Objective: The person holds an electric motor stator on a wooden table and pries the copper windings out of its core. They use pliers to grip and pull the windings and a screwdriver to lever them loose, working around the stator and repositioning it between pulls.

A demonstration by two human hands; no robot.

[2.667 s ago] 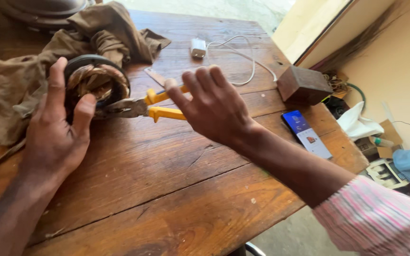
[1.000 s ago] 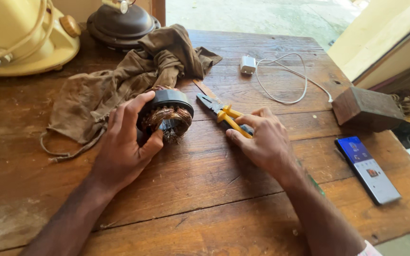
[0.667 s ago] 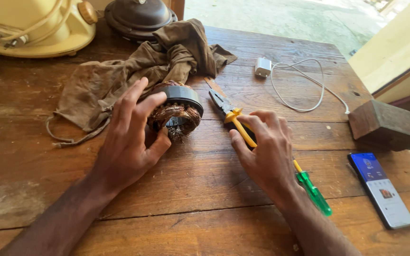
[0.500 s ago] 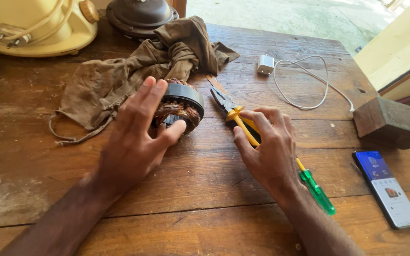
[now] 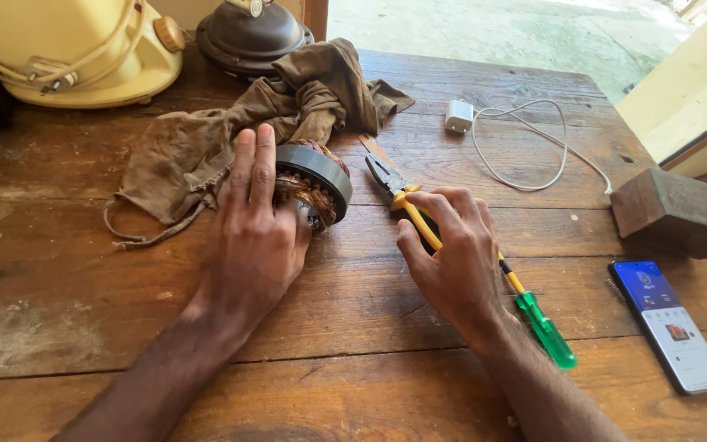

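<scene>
Now the left hand [image 5: 257, 237] lies over the stator [image 5: 314, 182], a dark ring with copper windings that rests on its edge on the wooden table [image 5: 75, 286]. The fingers [image 5: 254, 160] are stretched out flat and close together along the ring's left side, reaching onto the brown rag [image 5: 206, 147] behind it, while the thumb presses against the lower front of the windings. So the hand is clasped loosely about the stator, steadying it rather than pinching it.

Just to the right, the right hand [image 5: 452, 254] rests on the pliers [image 5: 398, 192], which lie flat on the table with their tip pointing up and away towards the rag. The fingers are curled over the yellow handles, the forefinger lying along one of them; the hand covers most of the grip, and whether it is truly squeezing the handles cannot be told. The pliers' jaws look closed and sit near the stator without touching it.

A screwdriver [image 5: 538, 323] with a green handle lies partly under the right wrist, slanting down to the right. Further right a phone [image 5: 671, 323] lies face up with its screen lit, and above it sits a wooden block [image 5: 677, 211]. A white charger [image 5: 457, 116] with its looped cable lies at the far side of the table. At the far left stands a cream appliance [image 5: 67, 49], with a dark domed cover [image 5: 251, 37] beside it.
</scene>
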